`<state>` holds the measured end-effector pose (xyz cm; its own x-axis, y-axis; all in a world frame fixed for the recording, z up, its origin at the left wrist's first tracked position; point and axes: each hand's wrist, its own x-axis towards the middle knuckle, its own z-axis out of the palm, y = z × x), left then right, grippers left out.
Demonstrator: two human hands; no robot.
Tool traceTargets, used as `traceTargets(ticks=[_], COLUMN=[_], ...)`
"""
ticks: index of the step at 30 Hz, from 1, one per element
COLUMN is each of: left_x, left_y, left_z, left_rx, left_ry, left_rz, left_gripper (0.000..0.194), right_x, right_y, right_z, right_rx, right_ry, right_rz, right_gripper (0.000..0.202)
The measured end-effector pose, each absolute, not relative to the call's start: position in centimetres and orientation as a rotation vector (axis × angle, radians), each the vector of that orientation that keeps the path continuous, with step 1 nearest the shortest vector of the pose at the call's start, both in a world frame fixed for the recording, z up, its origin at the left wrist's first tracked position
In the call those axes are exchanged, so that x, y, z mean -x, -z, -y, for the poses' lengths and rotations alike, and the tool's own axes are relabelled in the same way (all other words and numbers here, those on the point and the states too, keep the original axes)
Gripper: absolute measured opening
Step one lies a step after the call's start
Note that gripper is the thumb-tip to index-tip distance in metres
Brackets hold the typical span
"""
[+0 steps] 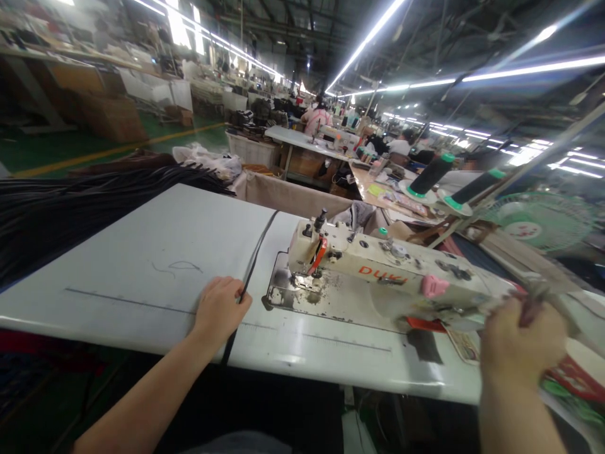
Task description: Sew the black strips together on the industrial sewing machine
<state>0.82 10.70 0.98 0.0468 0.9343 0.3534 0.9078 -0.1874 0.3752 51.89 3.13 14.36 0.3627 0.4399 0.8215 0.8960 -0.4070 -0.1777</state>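
Left of the sewing machine (350, 277), my left hand (222, 306) is closed on a thin black strap (259, 246). The strap runs across the pale table, with one end past the far edge and the other hanging over the front edge. My right hand (522, 337) is raised at the right end of the machine, close to the handwheel area. Motion smears its fingers, and a dark reddish shape shows at them that I cannot make out. The machine's needle area (309, 280) has no strap under it.
A large pile of black straps (94, 214) lies at the table's left. Loose thread (184, 266) rests on the tabletop (142, 252). Two black thread cones (431, 175) stand behind the machine, with a green fan (539, 221) to the right. Another person (317, 120) sits farther back.
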Motion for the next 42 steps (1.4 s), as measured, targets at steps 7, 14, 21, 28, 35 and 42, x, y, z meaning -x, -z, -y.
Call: traceTargets(ticks=[7,14,21,28,35,42], left_x=[2.2,2.2,3.2,4.8,4.5,4.2], left_y=[-1.5,-2.0,-2.8,-2.2,-2.7,-3.9], left_z=[-11.7,-10.1,-9.2,-9.5,-9.4,-8.8], left_rx=[-1.798,-1.161,-0.823,-0.991,-0.900,-0.875], left_ry=[-0.876,-1.100,-1.036,-0.887,-0.875,-0.918], left_rz=[-1.930,-1.446,-1.112,-1.128,-1.095,-0.968], left_gripper=[0.023,0.043,0.058,0.060,0.066,0.066], right_x=[-27.9,-20.6,-18.5,-17.5,-19.5,-21.2], right_y=[-6.3,-5.4,-5.8,-5.5,-5.9,-6.4], right_z=[-1.6,-5.4,-7.5,-9.1,-9.1,-5.2], right_rx=[2.272,2.315,2.455,2.471,2.195,1.755], right_ry=[-0.213,-0.350,-0.363,-0.388,-0.447,-0.614], right_rz=[1.762,1.938,1.920,1.910,2.110,2.173], right_gripper=[0.036,0.029,0.033,0.038,0.029,0.015])
